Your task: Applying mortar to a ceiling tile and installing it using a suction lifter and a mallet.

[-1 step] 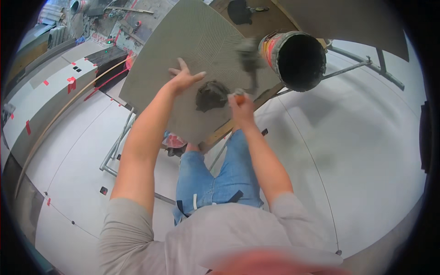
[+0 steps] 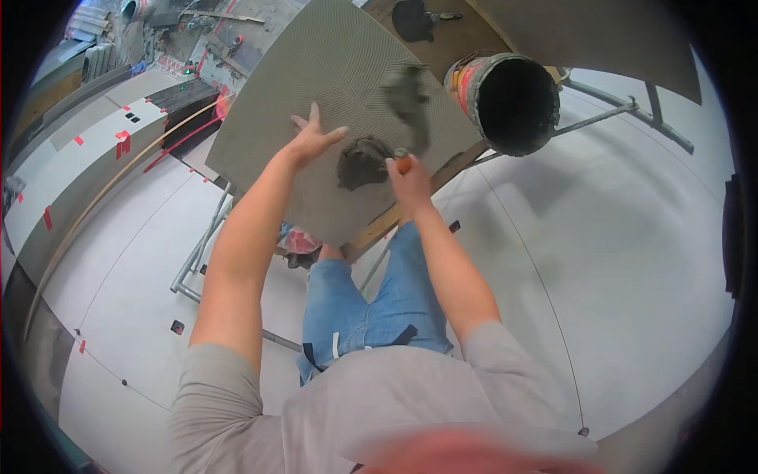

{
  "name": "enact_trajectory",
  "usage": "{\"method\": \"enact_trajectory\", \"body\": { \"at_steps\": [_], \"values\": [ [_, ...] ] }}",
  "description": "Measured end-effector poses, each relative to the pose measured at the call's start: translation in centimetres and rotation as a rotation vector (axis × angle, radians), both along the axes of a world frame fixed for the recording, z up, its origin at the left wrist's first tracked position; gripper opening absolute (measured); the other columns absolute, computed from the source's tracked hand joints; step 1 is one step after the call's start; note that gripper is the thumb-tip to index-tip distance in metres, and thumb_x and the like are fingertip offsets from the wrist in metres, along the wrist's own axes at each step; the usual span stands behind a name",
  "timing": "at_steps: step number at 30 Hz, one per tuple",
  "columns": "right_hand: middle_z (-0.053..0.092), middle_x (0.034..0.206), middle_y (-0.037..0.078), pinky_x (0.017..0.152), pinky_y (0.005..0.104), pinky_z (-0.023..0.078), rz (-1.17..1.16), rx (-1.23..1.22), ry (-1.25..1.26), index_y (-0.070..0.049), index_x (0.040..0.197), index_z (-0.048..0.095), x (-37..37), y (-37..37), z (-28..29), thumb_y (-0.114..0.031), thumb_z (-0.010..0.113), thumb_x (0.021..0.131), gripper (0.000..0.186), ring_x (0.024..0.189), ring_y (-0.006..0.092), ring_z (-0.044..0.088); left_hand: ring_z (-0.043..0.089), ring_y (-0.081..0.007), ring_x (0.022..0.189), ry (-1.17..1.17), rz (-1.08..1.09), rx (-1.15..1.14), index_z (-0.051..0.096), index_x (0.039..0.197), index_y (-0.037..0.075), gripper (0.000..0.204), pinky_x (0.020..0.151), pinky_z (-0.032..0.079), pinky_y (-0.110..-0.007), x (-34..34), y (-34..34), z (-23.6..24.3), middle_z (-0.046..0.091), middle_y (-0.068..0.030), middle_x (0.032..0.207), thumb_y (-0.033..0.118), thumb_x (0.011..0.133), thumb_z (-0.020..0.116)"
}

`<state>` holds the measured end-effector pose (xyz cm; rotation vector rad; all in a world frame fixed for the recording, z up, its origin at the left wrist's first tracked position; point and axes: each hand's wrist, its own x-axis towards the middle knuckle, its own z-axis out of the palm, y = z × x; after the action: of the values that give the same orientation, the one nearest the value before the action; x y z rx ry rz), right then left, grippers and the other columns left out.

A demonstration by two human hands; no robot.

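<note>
A large grey tile (image 2: pixel 332 71) with combed ridges lies on a wooden bench (image 2: pixel 395 221) in front of me. My left hand (image 2: pixel 312 141) rests flat on the tile with its fingers spread. My right hand (image 2: pixel 409 183) is closed on the orange handle of a trowel (image 2: pixel 407 95), whose blade is blurred above the tile. A lump of dark grey mortar (image 2: pixel 362 162) sits on the tile between my two hands.
A black bucket (image 2: pixel 512 103) stands at the bench's right end. Metal trestle legs (image 2: pixel 197 261) reach down to the white floor, which has red tape marks (image 2: pixel 122 142). A long wooden strip (image 2: pixel 110 197) curves along the left. A dark panel (image 2: pixel 600 35) lies at top right.
</note>
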<state>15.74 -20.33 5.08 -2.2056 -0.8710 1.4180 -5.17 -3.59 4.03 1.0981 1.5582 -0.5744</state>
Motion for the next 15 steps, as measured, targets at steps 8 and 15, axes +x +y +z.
{"method": "enact_trajectory", "body": {
  "at_steps": [8,15],
  "values": [
    [0.07,0.094,0.026,0.083,0.0446,0.052,0.274,-0.039,0.114,0.004,0.099,0.067,1.7,-3.6,5.4,-0.042,0.068,0.09,0.047,0.094,0.0445,0.067,0.065,-0.0336,0.116,0.095,0.227,0.343,0.051,0.139,-0.005,0.06,0.099,0.049,-0.038,-15.3,-11.6,-1.3,0.065,-0.0242,0.128,0.034,0.096,0.065],
    [0.069,0.099,0.024,0.082,0.0438,0.053,0.051,-0.152,-0.171,0.003,0.11,0.063,15.2,-3.5,8.9,-0.042,0.067,0.091,0.049,0.092,0.0391,0.068,0.071,-0.0176,0.092,-0.427,0.448,0.238,0.063,0.117,-0.003,0.028,0.08,0.056,-0.031,-2.3,-16.0,3.2,0.073,-0.0133,0.1,0.017,0.099,0.058]
  ]
}}
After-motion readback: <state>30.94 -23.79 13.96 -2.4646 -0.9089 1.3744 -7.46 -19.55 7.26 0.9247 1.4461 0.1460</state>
